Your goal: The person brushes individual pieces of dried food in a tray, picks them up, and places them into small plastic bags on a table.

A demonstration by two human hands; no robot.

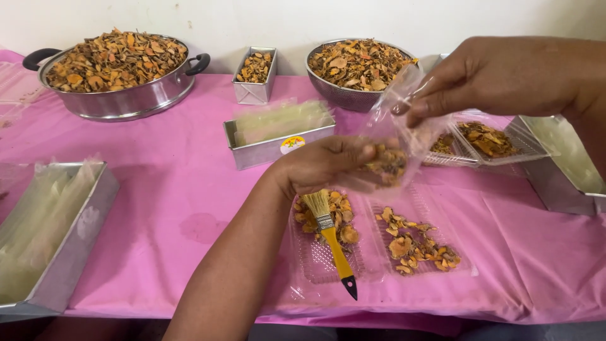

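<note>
My left hand (322, 163) is cupped around a heap of dried orange-brown slices and pushes them into a clear plastic bag (396, 136). My right hand (499, 79) pinches the upper edge of that bag and holds it up above the pink tablecloth (177, 208). Below the hands lies an opened clear plastic tray (379, 252) with dried slices in both halves. A small paintbrush (331, 237) with a yellow handle rests across its left half.
A large handled metal pot (120, 98) and a metal colander (344, 95) at the back hold heaps of dried slices. Between them stands a small metal tin (254, 91). Metal tins with clear bags sit at left (69, 252), centre (271, 148) and right (558, 183). Another filled clear tray (486, 142) lies right.
</note>
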